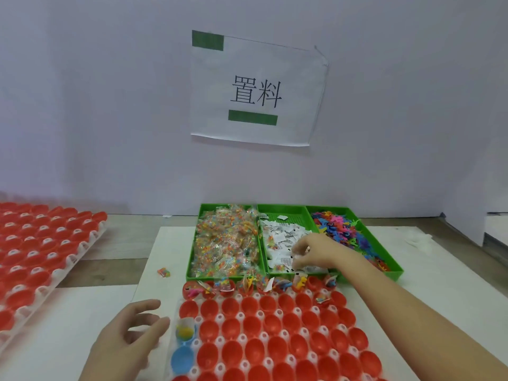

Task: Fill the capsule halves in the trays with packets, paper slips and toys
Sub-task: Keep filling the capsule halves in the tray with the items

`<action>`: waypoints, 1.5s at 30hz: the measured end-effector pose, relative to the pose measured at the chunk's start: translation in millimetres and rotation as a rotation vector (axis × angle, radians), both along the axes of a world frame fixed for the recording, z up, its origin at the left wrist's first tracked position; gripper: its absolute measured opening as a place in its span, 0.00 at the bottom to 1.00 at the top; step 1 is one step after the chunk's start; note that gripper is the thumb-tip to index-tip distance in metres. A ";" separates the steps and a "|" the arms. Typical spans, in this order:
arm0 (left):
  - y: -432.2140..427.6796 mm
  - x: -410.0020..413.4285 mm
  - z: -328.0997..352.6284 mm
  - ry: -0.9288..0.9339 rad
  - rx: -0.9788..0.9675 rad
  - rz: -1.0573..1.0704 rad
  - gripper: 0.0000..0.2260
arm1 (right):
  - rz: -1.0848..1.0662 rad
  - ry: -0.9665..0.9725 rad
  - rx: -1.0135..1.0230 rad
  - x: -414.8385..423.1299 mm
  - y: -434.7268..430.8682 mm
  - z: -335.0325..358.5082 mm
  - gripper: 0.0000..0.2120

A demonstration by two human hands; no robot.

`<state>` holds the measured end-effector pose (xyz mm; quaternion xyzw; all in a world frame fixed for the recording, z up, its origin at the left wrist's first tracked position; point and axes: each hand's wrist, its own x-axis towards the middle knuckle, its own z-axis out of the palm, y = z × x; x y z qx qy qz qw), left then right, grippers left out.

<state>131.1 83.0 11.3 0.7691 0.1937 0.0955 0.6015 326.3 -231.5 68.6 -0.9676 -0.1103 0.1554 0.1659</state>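
A white tray (242,316) of red capsule halves (270,328) lies in front of me. Its far row (247,287) holds packets, slips and toys. Two blue halves (182,358) sit at the tray's left edge, one with a yellow item and a slip. Behind it stand three green bins: candy packets (225,240), white paper slips (283,237) and colourful toys (343,229). My right hand (313,251) reaches into the slip bin, fingers curled and pinching among the slips. My left hand (129,334) hovers left of the tray, fingers relaxed and empty.
A second tray of red capsule halves (41,248) lies at the far left. One loose candy packet (163,272) sits on the white mat beside the bins. A paper sign (255,92) hangs on the wall behind.
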 end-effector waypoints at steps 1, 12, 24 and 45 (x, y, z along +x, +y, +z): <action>-0.1 0.8 -1.0 -0.004 0.002 0.017 0.08 | -0.002 -0.025 0.004 0.8 0.4 -4.5 0.19; -8.6 5.2 -6.7 -0.008 0.120 0.115 0.07 | -0.040 -0.211 0.133 -3.0 -16.9 -4.4 0.02; -8.7 0.4 -6.3 -0.037 0.106 0.103 0.07 | -0.038 -0.175 0.219 0.9 -18.5 -5.2 0.05; 5.8 33.6 11.1 -0.079 0.049 0.064 0.13 | -0.511 -0.173 0.569 -5.7 -147.4 12.6 0.09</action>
